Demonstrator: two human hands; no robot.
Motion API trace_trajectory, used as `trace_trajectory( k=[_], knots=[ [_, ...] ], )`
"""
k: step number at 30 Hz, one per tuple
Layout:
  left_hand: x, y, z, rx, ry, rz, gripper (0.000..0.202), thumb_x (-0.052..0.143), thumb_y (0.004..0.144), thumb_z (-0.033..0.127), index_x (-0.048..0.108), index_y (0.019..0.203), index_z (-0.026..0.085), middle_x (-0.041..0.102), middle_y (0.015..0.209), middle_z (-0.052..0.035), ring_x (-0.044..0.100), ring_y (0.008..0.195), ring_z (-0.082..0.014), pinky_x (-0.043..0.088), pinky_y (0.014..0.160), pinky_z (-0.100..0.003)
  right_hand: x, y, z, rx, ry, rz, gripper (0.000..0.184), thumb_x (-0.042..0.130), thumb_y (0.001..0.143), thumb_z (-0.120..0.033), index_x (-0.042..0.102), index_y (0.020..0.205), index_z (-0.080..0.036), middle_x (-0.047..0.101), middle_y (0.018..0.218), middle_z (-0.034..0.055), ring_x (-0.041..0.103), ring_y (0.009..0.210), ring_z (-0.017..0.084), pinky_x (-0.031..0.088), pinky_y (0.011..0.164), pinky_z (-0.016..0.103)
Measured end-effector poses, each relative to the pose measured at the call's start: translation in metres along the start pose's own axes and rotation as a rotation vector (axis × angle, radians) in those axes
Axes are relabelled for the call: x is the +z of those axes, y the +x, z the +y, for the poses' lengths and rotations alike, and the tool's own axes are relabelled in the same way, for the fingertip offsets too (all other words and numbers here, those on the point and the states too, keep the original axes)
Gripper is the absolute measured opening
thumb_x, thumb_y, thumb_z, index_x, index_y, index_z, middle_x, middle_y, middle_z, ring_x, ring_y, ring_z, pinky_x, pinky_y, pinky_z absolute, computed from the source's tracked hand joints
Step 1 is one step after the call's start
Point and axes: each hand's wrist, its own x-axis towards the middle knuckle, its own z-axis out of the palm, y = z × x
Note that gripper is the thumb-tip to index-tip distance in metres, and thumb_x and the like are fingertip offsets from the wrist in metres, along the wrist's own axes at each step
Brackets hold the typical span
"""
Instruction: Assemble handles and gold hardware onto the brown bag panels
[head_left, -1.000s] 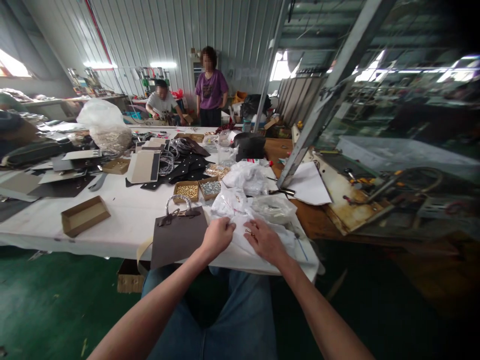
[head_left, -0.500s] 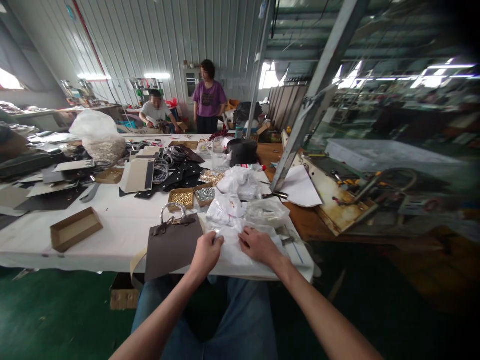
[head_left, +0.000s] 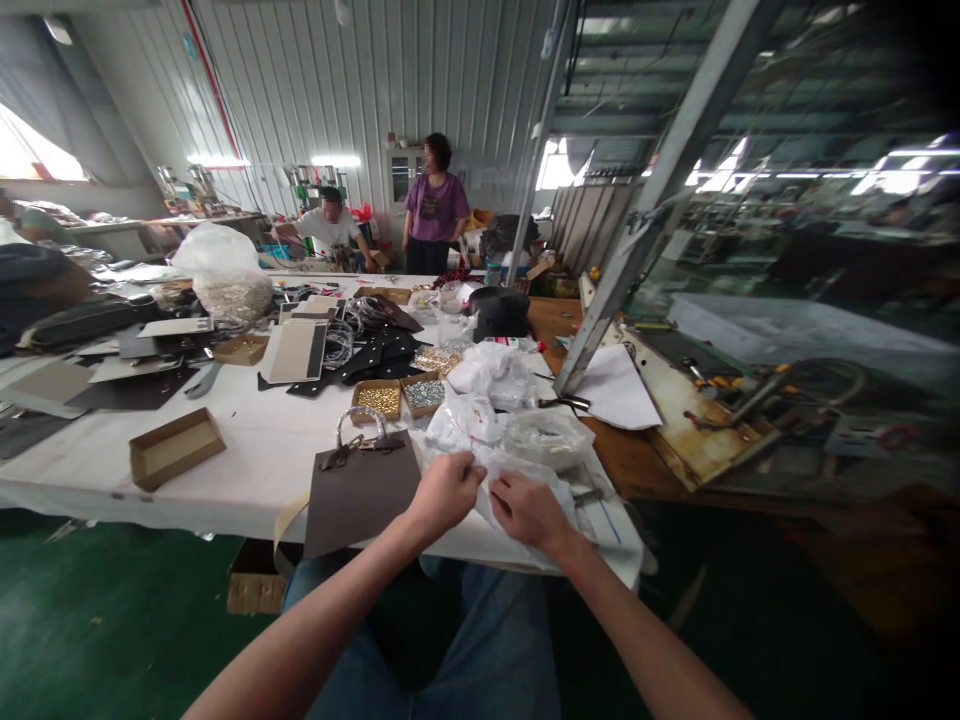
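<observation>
My left hand is closed, thumb and fingers pinched at the edge of a thin clear plastic bag near the table's front edge. My right hand is close beside it, fingers curled down onto the same bag. What lies under the fingers is hidden. To the left of my left hand lies a dark brown handbag panel with a wrapped handle attached. Just beyond my hands sits a bunched white plastic bag, with another clear bag to its right.
Small boxes hold gold studs and silver studs. An open cardboard tray lies on the left of the white-covered table. A slanted metal post rises at the right. Two people are across the table.
My left hand has moved up and right, closer to my right hand. The view has shifted slightly, so the table and its contents appear further right.
</observation>
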Motion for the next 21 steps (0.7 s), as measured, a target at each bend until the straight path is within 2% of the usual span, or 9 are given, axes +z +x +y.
trace_trajectory(
  k=[3,6,9,12,14,16,21],
  knots=[
    [-0.006,0.006,-0.001,0.004,-0.026,0.025,0.040,0.067,0.101,0.030,0.046,0.069,0.023,0.050,0.066,0.0022,0.046,0.071,-0.0175,0.025,0.068,-0.033,0.002,0.002,0.004,0.038,0.071,0.031,0.019,0.058,0.107,-0.026,0.076,0.102,-0.024,0.075,0.103,0.0083,0.068,0.095,0.025,0.047,0.081,0.034],
    [-0.018,0.017,0.007,0.037,-0.049,0.050,0.041,0.067,0.101,0.028,0.043,0.069,0.023,0.048,0.066,0.0032,0.045,0.071,-0.0163,0.024,0.067,-0.034,0.000,0.011,0.009,0.297,0.439,0.167,0.018,0.067,0.103,-0.036,0.079,0.095,-0.025,0.076,0.097,0.0074,0.067,0.090,0.025,0.046,0.080,0.035],
    [-0.031,0.030,0.019,0.066,-0.085,0.100,0.040,0.066,0.102,0.029,0.042,0.070,0.023,0.050,0.067,0.0036,0.045,0.070,-0.0153,0.025,0.067,-0.033,-0.004,0.023,0.015,0.545,0.777,0.300,0.025,0.076,0.097,-0.049,0.079,0.091,-0.026,0.075,0.091,0.0061,0.063,0.086,0.025,0.049,0.078,0.035],
    [-0.039,0.038,0.025,0.080,-0.088,0.140,0.039,0.065,0.103,0.030,0.043,0.071,0.023,0.051,0.068,0.0033,0.045,0.070,-0.0153,0.025,0.067,-0.034,-0.006,0.032,0.023,0.687,0.952,0.358,0.036,0.075,0.097,-0.060,0.074,0.088,-0.025,0.069,0.077,0.0033,0.057,0.071,0.022,0.046,0.062,0.032],
    [-0.043,0.037,0.020,0.057,-0.069,0.152,0.039,0.064,0.103,0.031,0.043,0.071,0.023,0.051,0.068,0.0031,0.046,0.070,-0.0154,0.025,0.067,-0.034,-0.009,0.035,0.029,0.783,1.123,0.374,0.039,0.075,0.096,-0.063,0.070,0.088,-0.025,0.063,0.068,-0.0002,0.050,0.058,0.018,0.038,0.049,0.029],
    [-0.049,0.031,0.010,0.027,-0.055,0.152,0.040,0.064,0.103,0.032,0.043,0.070,0.023,0.049,0.068,0.0032,0.045,0.070,-0.0157,0.025,0.066,-0.034,-0.015,0.036,0.036,0.839,1.311,0.366,0.041,0.076,0.094,-0.064,0.067,0.090,-0.024,0.062,0.069,-0.0007,0.046,0.053,0.015,0.032,0.042,0.025],
    [-0.065,0.000,-0.022,-0.084,-0.067,0.229,0.041,0.064,0.103,0.041,0.045,0.072,0.023,0.047,0.069,0.0040,0.045,0.070,-0.0162,0.028,0.065,-0.031,-0.035,0.037,0.051,0.833,1.707,0.369,0.035,0.080,0.088,-0.054,0.064,0.095,-0.024,0.060,0.077,0.0009,0.048,0.057,0.013,0.028,0.037,0.019]
  ],
)
